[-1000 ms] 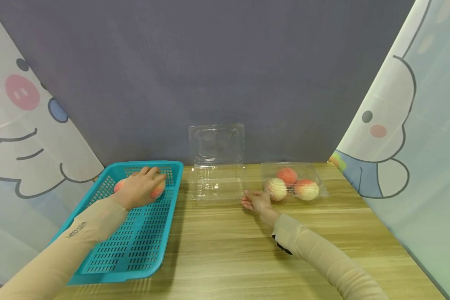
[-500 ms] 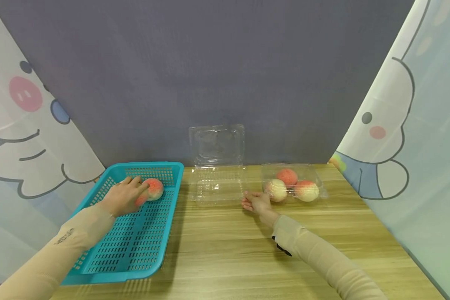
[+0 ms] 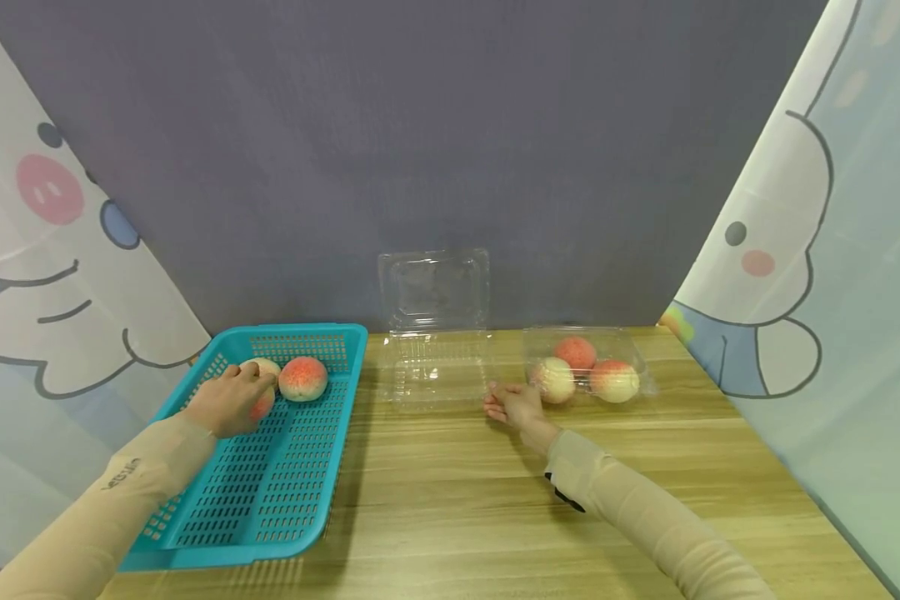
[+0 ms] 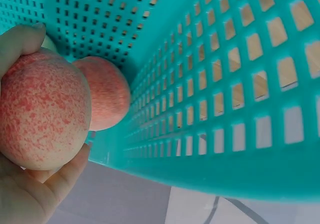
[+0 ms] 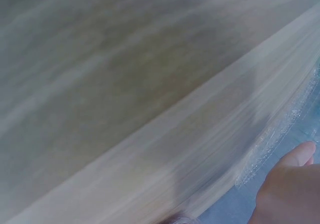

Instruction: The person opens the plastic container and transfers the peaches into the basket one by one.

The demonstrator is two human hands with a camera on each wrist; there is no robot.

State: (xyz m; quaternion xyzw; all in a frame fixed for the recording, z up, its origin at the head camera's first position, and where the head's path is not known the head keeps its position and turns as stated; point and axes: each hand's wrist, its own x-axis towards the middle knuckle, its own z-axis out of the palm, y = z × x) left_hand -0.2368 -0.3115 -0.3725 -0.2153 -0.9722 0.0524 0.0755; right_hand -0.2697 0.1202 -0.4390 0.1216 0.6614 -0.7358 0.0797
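Inside the blue basket [image 3: 292,492], my left hand [image 3: 228,400] grips a red-and-cream peach [image 4: 45,109], thumb and fingers around its sides in the left wrist view. Two other peaches lie by it: a pinkish-red one [image 3: 303,379] to the right and a paler one [image 3: 264,367] behind, partly hidden by the hand. My right hand [image 3: 521,407] rests with relaxed fingers at the near right corner of a clear plastic clamshell box [image 3: 435,375]. Its lid [image 3: 435,287] stands raised at the back, and no fruit shows in it.
Right of my right hand sits a second clear clamshell [image 3: 626,343], its lid down over three peaches [image 3: 613,381]. Everything stands on a wood-grain table [image 3: 450,500]. A grey wall [image 3: 450,150] rises behind, with printed curtains at both sides.
My left hand has left the right-hand peach and moved left and a little nearer in the basket, now holding the nearer peach. The right hand has stayed in place.
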